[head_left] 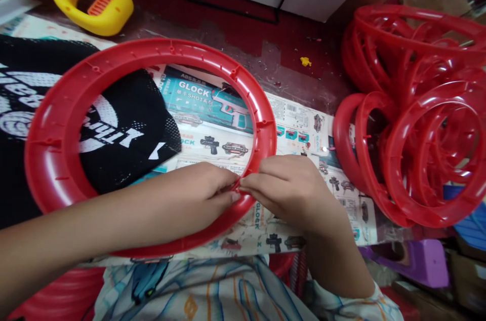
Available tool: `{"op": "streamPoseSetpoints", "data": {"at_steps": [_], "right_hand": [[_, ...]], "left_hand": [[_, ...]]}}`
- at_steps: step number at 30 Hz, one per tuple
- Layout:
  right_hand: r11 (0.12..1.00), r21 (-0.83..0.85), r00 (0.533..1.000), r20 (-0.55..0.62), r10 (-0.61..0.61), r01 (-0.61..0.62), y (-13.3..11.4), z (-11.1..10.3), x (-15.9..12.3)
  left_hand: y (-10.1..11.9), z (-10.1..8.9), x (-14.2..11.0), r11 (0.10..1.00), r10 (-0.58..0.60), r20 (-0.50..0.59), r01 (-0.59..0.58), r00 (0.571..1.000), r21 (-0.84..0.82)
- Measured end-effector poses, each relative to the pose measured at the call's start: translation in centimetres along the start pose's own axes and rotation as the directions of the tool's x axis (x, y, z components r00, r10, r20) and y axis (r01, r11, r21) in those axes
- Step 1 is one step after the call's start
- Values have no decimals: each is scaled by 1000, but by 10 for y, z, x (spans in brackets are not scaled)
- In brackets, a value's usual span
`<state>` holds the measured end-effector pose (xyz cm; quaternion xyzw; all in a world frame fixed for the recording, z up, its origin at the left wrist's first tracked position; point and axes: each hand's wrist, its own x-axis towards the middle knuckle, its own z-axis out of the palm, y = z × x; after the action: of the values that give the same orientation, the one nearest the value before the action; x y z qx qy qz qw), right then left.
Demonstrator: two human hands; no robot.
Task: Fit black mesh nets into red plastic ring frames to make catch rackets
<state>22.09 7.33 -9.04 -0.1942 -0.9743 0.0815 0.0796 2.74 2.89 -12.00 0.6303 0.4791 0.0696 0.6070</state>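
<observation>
A large red plastic ring (152,50), its hollow ribbed side facing up, lies on the printed cardboard (205,131) in front of me. At its near right part, my left hand (212,192) reaches across the ring with thumb and fingers pinched at the channel. My right hand (288,184) meets it there from the right, fingers closed against the ring's edge. The fingertips of both hands almost touch. Whatever lies between them, if anything, is hidden. Under the ring's left side is a black printed cloth (129,133).
Several red rings (436,108) are heaped at the right. A yellow plastic part (114,17) with an orange grille sits at the back left. Beyond the table is a black wire frame (235,9). A small yellow scrap (305,61) and a purple stool (429,263) also show.
</observation>
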Motion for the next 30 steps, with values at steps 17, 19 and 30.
{"op": "streamPoseSetpoints", "data": {"at_steps": [17, 19, 30], "right_hand": [[998, -6, 978, 199, 56, -56, -2, 4, 6], [997, 15, 977, 203, 71, -75, -2, 4, 7], [994, 17, 977, 189, 102, -107, -3, 1, 5]], "left_hand": [[-7, 1, 4, 1000, 23, 20, -23, 1000, -17], [-6, 3, 4, 1000, 19, 28, -19, 999, -12], [-9, 1, 5, 1000, 9, -4, -9, 1000, 19]]}}
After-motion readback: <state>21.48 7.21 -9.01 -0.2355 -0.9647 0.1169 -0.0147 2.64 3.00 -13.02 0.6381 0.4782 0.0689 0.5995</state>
